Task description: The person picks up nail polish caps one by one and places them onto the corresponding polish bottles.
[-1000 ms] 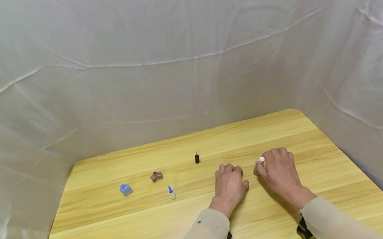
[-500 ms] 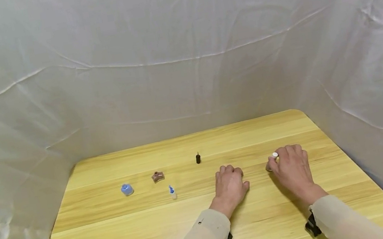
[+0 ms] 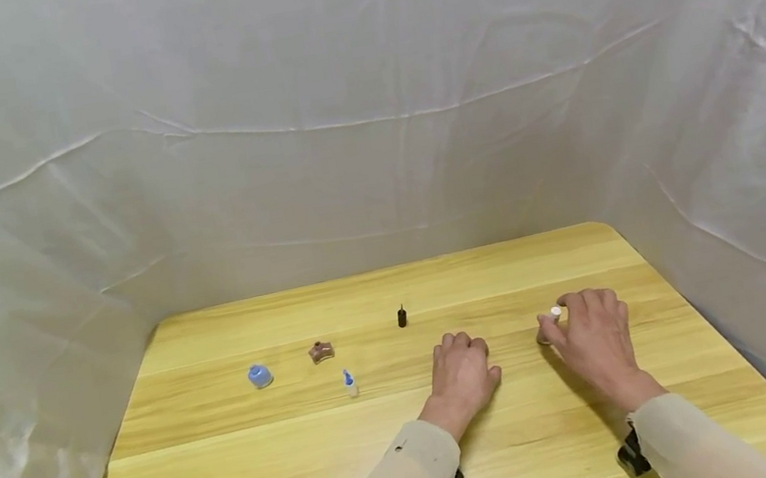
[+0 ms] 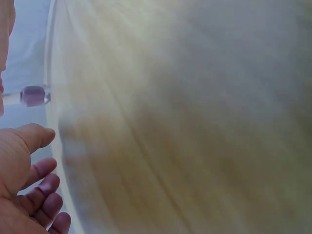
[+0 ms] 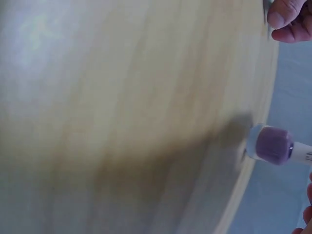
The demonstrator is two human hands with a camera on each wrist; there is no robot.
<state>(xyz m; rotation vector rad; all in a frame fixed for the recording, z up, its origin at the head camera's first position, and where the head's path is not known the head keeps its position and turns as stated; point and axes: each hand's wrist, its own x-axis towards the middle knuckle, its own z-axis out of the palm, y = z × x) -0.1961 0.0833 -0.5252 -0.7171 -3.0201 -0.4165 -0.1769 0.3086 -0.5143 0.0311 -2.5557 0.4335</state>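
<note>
A nail polish bottle (image 5: 274, 145) with purple polish and a white cap (image 3: 556, 311) stands upright on the wooden table. Around that cap my right hand (image 3: 601, 338) has its thumb and fingers spread, with a gap showing between them and the bottle. In the right wrist view, fingertips (image 5: 308, 214) show below the cap at the edge. My left hand (image 3: 457, 374) rests on the table to the left, holding nothing; the left wrist view shows its fingers (image 4: 46, 187) loosely bent, near the bottle.
Farther left stand a blue nail polish bottle (image 3: 260, 375), a brown star-shaped bottle (image 3: 322, 351) and a small whitish piece with a blue tip (image 3: 351, 384). A black cap (image 3: 402, 319) stands brush-up behind. Pale curtains (image 3: 373, 181) enclose the table (image 3: 278, 476).
My right hand moved right with the purple bottle, then loosened from it, its thumb and fingers parting around the cap. The left hand stayed in place. The view shifted slightly.
</note>
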